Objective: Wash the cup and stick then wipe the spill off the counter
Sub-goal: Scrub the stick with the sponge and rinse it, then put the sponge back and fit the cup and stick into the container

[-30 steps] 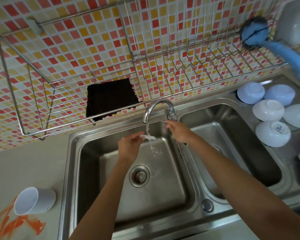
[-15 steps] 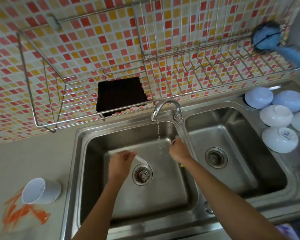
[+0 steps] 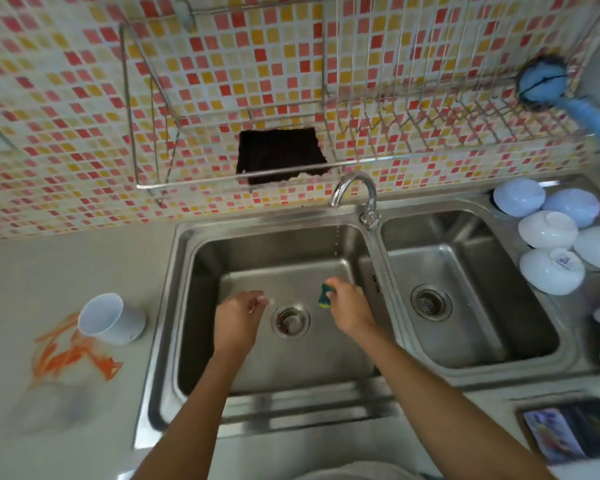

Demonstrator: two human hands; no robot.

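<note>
Both hands are low inside the left sink basin (image 3: 201,271). My left hand (image 3: 238,315) pinches the small white stick (image 3: 269,301); only its tip shows past the fingers, just left of the drain (image 3: 290,322). My right hand (image 3: 347,306) grips a green and yellow sponge (image 3: 326,295) to the right of the drain. The white cup (image 3: 109,318) lies on its side on the counter left of the sink, its mouth facing the orange spill (image 3: 73,355) spread in front of it. The faucet (image 3: 355,188) lets only a thin drip fall.
A dark cloth (image 3: 279,155) hangs on the wire rack (image 3: 395,133) above the sink. Several upturned white and blue bowls (image 3: 547,230) sit right of the second basin (image 3: 464,289). A blue brush (image 3: 547,84) hangs on the rack's right end. A phone-like object (image 3: 568,434) lies at the bottom right.
The water flow has dropped from a stream to a drip. Both hands moved down from the faucet to the basin floor. My right hand left the tap and now holds a sponge.
</note>
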